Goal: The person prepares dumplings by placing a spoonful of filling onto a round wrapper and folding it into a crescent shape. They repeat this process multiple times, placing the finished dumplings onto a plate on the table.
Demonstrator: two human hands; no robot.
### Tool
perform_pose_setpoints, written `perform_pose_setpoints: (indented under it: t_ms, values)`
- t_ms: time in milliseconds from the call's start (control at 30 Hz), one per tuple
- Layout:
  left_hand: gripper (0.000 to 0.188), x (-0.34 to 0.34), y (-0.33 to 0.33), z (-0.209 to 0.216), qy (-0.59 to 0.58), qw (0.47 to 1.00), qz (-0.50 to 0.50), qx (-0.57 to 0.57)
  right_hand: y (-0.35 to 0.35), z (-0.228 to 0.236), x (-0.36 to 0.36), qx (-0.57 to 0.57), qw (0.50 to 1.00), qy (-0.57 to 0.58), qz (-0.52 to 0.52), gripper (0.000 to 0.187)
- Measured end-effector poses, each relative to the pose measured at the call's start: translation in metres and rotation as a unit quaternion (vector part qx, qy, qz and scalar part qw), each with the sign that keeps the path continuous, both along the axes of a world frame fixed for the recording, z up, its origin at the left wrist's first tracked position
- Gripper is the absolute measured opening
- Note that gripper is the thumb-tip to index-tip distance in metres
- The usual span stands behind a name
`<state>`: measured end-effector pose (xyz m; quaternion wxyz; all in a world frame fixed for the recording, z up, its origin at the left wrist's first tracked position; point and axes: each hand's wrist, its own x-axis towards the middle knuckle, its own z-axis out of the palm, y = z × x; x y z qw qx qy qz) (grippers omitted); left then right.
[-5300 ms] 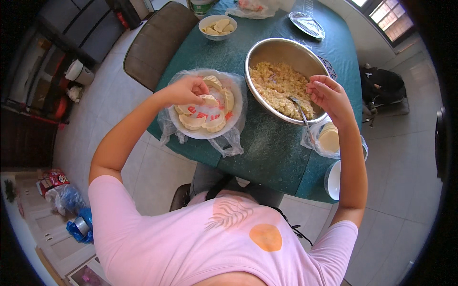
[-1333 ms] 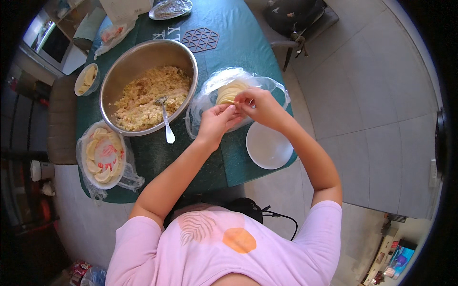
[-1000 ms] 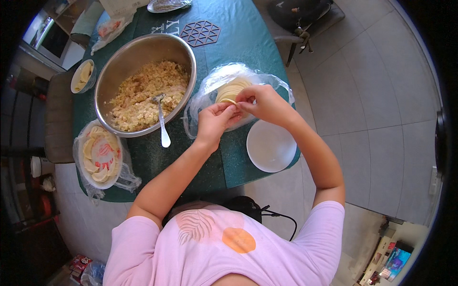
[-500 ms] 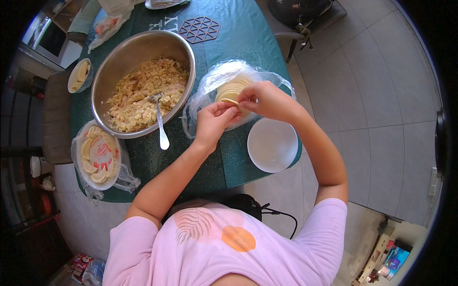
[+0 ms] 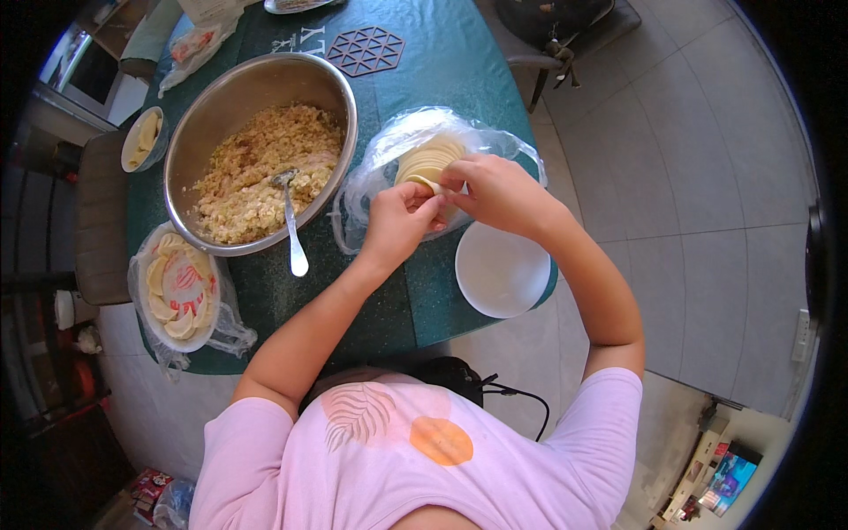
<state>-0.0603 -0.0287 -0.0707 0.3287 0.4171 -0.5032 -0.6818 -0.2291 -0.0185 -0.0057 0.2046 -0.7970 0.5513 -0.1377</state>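
My left hand (image 5: 397,223) and my right hand (image 5: 496,193) meet over an opened clear plastic bag (image 5: 375,170). Both pinch the edge of a pale dumpling wrapper (image 5: 421,182), its lower part hidden by the fingers. Just beyond the fingertips a fanned stack of round dumpling wrappers (image 5: 439,151) lies on the bag. To the left stands a large steel bowl (image 5: 347,132) of chopped, mixed filling (image 5: 265,168). A metal spoon (image 5: 295,231) rests in it, handle hanging over the near rim. A white bowl (image 5: 502,269) with nothing visible inside sits below my right wrist.
At the left table edge, a plate (image 5: 212,331) in a plastic bag holds several folded dumplings (image 5: 179,326). A small bowl (image 5: 132,148) with pale pieces stands farther back. A dark lattice trivet (image 5: 366,51) lies on the green tablecloth (image 5: 442,53). Beyond the table is a chair (image 5: 609,31).
My fingers have shifted slightly on the wrapper, and more of its pale face shows beside the left fingertips. The whole view has moved a little; the bowls and plate stay in place.
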Motion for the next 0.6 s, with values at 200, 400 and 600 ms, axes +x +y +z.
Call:
perform_pose_setpoints:
  t_ms: [200,400,600]
  values:
    - [0.012,0.0015,0.0002,-0.0046,-0.003,1.000,-0.003,-0.020,-0.0039,-0.0074,-0.0039,-0.028,0.997,0.058,0.036,0.012]
    - [0.012,0.0047,-0.0013,-0.0003,0.007,1.000,-0.007,-0.013,0.0000,0.0020,-0.0031,-0.014,0.997,0.058,0.046,0.011]
    - [0.014,0.0081,-0.0026,-0.0052,0.003,1.000,-0.012,-0.013,-0.0023,-0.0055,-0.0041,-0.007,0.999,0.046,0.003,0.012]
